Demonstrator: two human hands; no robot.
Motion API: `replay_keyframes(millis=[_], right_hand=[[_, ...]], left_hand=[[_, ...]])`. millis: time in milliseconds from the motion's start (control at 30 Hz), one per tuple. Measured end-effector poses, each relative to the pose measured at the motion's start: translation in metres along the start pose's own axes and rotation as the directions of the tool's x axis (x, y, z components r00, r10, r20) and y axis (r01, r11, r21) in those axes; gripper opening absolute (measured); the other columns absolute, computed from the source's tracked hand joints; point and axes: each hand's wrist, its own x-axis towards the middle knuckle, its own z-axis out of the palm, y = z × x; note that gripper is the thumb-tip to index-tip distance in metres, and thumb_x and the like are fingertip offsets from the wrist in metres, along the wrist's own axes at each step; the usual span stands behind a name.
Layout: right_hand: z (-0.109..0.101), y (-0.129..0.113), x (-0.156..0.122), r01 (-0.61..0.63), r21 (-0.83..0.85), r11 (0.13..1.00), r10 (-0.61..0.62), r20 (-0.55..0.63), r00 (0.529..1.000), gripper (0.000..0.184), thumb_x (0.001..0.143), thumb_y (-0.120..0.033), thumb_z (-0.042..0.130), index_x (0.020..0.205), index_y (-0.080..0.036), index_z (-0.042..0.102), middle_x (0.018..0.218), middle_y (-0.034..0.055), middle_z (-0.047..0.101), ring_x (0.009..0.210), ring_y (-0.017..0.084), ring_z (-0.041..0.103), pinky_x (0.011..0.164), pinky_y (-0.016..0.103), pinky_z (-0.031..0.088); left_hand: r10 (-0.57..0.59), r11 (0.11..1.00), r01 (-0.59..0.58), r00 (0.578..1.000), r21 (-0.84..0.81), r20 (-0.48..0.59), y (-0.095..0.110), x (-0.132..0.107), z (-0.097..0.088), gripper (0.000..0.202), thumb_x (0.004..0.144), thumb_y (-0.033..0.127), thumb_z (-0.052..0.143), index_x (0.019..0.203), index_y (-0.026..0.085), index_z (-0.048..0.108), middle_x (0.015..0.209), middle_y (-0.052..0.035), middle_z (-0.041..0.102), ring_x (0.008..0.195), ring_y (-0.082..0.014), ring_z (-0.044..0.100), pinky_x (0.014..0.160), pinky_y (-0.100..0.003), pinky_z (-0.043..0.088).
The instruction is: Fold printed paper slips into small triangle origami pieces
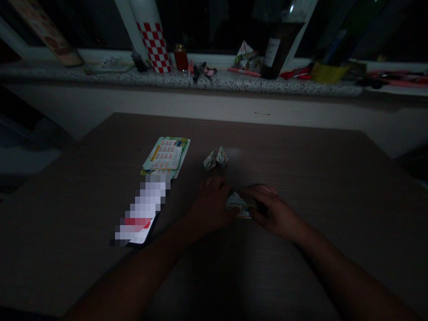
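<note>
My left hand (210, 203) and my right hand (269, 210) meet over a small folded piece of printed paper (238, 204) lying on the brown table (301, 169). Both hands press and pinch its edges, fingers curled. Just beyond the hands stand two small folded paper triangles (216, 158), side by side. A stack of printed paper sheets (166, 156) lies to the left of them.
A phone-like flat object (142, 211), its face blurred out, lies left of my left hand. Behind the table runs a speckled windowsill (187, 79) with a red-white checked post, a red jar (180, 57), a dark bottle (277, 49) and scattered pens. The room is dim.
</note>
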Motion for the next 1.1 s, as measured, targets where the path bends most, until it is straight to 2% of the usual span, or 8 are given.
replay_keyframes(millis=[233, 400, 467, 567, 700, 767, 967, 1100], right_hand=[[0.006, -0.002, 0.000, -0.016, -0.001, 1.000, 0.016, -0.005, 1.000, 0.065, 0.073, -0.005, 0.056, 0.135, -0.021, 0.045, 0.124, 0.0112, 0.058, 0.117, 0.026, 0.050, 0.100, 0.047, 0.038], [0.008, -0.003, 0.001, -0.029, 0.090, 0.996, 0.035, -0.071, 0.997, 0.056, 0.076, -0.009, 0.058, 0.129, -0.024, 0.051, 0.115, 0.0089, 0.064, 0.106, 0.025, 0.058, 0.093, 0.044, 0.045], [0.010, -0.003, 0.001, -0.064, 0.168, 0.984, 0.086, -0.129, 0.988, 0.048, 0.078, -0.012, 0.061, 0.124, -0.023, 0.054, 0.103, 0.0070, 0.068, 0.095, 0.022, 0.063, 0.085, 0.038, 0.049], [0.012, -0.004, -0.001, -0.108, 0.326, 0.939, 0.184, -0.211, 0.960, 0.040, 0.079, -0.016, 0.064, 0.118, -0.023, 0.058, 0.087, 0.0031, 0.071, 0.077, 0.017, 0.066, 0.074, 0.031, 0.053], [0.012, -0.008, -0.004, -0.139, 0.530, 0.837, 0.322, -0.271, 0.907, 0.038, 0.078, -0.020, 0.069, 0.114, -0.023, 0.059, 0.079, -0.0001, 0.070, 0.070, 0.014, 0.066, 0.068, 0.026, 0.053], [0.011, -0.010, -0.005, -0.153, 0.583, 0.798, 0.367, -0.269, 0.890, 0.039, 0.077, -0.020, 0.071, 0.114, -0.024, 0.059, 0.078, -0.0005, 0.070, 0.069, 0.013, 0.066, 0.065, 0.025, 0.053], [0.011, -0.015, -0.005, -0.149, 0.614, 0.775, 0.414, -0.315, 0.854, 0.036, 0.075, -0.020, 0.074, 0.108, -0.023, 0.062, 0.072, -0.0018, 0.070, 0.062, 0.013, 0.067, 0.059, 0.023, 0.053], [0.010, -0.016, -0.006, -0.060, 0.485, 0.872, 0.304, -0.443, 0.844, 0.028, 0.075, -0.017, 0.073, 0.102, -0.023, 0.064, 0.079, 0.0008, 0.072, 0.069, 0.015, 0.068, 0.064, 0.027, 0.055]], left_hand=[[-0.003, 0.994, 0.001, 1.000, -0.110, -0.019, 0.000, 0.000, 0.005, 0.042, 0.074, 0.034, 0.069, 0.112, 0.021, 0.060, 0.120, -0.0067, 0.054, 0.115, -0.0262, 0.046, 0.099, -0.042, 0.036], [-0.051, 0.957, 0.044, 0.999, -0.288, -0.016, 0.000, 0.003, 0.006, 0.040, 0.073, 0.022, 0.069, 0.111, 0.018, 0.058, 0.109, -0.0073, 0.064, 0.106, -0.0260, 0.055, 0.094, -0.042, 0.040], [-0.090, 0.895, 0.077, 0.996, -0.439, -0.007, 0.001, 0.003, 0.006, 0.040, 0.073, 0.019, 0.068, 0.112, 0.018, 0.057, 0.105, -0.0062, 0.067, 0.099, -0.0238, 0.060, 0.090, -0.038, 0.044], [-0.150, 0.739, 0.128, 0.988, -0.662, 0.024, 0.002, 0.003, 0.005, 0.038, 0.073, 0.020, 0.070, 0.110, 0.019, 0.059, 0.100, -0.0036, 0.070, 0.093, -0.0202, 0.065, 0.083, -0.031, 0.048], [-0.148, 0.573, 0.211, 0.977, -0.792, 0.152, 0.002, 0.002, 0.001, 0.018, 0.077, 0.027, 0.068, 0.091, 0.016, 0.069, 0.090, -0.0033, 0.072, 0.082, -0.0178, 0.066, 0.074, -0.027, 0.049], [-0.165, 0.497, 0.259, 0.965, -0.828, 0.203, 0.002, 0.002, 0.000, 0.017, 0.077, 0.028, 0.067, 0.086, 0.014, 0.070, 0.083, -0.0033, 0.072, 0.074, -0.0162, 0.066, 0.066, -0.025, 0.048], [-0.203, 0.366, 0.269, 0.957, -0.891, 0.206, 0.002, 0.001, 0.000, 0.020, 0.073, 0.029, 0.072, 0.085, 0.014, 0.071, 0.080, -0.0026, 0.071, 0.070, -0.0140, 0.063, 0.061, -0.022, 0.046], [-0.228, 0.331, 0.288, 0.949, -0.899, 0.220, 0.006, 0.000, -0.002, 0.019, 0.074, 0.030, 0.071, 0.083, 0.013, 0.071, 0.076, -0.0018, 0.070, 0.065, -0.0123, 0.061, 0.058, -0.021, 0.044]])
